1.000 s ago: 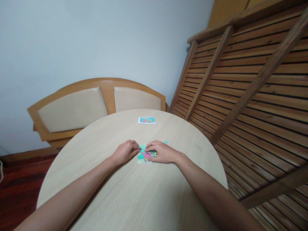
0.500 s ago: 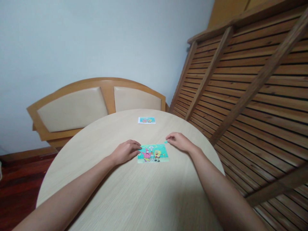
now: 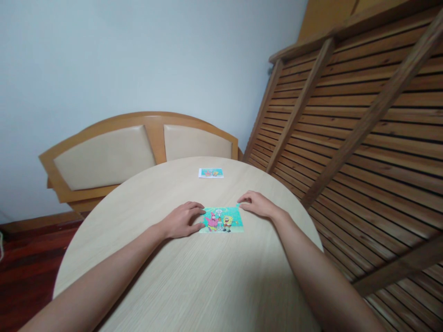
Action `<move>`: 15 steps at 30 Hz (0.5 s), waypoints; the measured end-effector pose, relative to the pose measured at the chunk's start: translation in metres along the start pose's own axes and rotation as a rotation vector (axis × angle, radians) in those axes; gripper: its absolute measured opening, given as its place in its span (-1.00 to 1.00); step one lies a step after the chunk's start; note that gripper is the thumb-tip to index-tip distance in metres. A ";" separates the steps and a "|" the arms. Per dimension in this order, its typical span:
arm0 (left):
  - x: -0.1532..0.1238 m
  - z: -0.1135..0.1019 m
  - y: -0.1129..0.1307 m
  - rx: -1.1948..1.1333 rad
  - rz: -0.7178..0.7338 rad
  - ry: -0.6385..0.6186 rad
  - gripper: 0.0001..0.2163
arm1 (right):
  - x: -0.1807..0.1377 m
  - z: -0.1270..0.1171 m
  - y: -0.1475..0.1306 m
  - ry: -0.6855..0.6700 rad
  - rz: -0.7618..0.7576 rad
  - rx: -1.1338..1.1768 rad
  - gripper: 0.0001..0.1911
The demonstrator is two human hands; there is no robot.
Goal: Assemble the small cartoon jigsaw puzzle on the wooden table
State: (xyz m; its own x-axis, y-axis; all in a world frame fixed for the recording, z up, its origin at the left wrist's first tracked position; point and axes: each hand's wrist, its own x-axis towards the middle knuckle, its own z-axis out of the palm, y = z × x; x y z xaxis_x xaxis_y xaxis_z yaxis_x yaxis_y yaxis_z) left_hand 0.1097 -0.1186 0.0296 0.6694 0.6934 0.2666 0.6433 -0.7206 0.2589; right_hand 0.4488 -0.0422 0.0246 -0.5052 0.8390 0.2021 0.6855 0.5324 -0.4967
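A small cartoon jigsaw puzzle [image 3: 223, 220] with a turquoise background lies flat on the round pale wooden table [image 3: 194, 276]. My left hand [image 3: 182, 220] rests on the table with its fingers stretched out, fingertips touching the puzzle's left edge. My right hand [image 3: 258, 204] lies at the puzzle's upper right corner, fingers bent and pressing down on that corner, where a small turquoise piece shows under the fingertips.
A small picture card [image 3: 211, 173] with the same cartoon lies near the table's far edge. Behind the table stands a wooden bench with beige padded backs [image 3: 138, 147]. A slatted wooden frame [image 3: 353, 138] leans along the right side. Dark red floor shows at left.
My right hand left the middle of the puzzle, went to its upper right corner and settled on it. My left hand's fingers spread and slid onto the puzzle's left edge.
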 end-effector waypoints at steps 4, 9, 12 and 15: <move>0.001 0.002 0.002 0.009 -0.005 0.013 -0.62 | 0.001 0.000 -0.003 0.000 0.003 0.006 -0.78; 0.001 0.007 0.002 0.021 -0.012 0.049 -0.65 | 0.000 -0.003 -0.011 -0.026 0.118 -0.001 -0.82; 0.001 0.007 0.003 0.031 -0.016 0.049 -0.65 | -0.001 -0.005 -0.014 -0.056 0.166 0.009 -0.83; 0.001 0.007 0.003 0.033 -0.018 0.053 -0.64 | -0.002 -0.003 -0.014 -0.070 0.202 0.031 -0.85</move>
State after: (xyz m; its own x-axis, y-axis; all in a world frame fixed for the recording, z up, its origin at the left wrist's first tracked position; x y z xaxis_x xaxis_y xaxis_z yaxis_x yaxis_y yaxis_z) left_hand 0.1152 -0.1200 0.0244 0.6378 0.7045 0.3113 0.6672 -0.7072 0.2338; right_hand 0.4422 -0.0506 0.0339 -0.3952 0.9178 0.0378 0.7605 0.3500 -0.5470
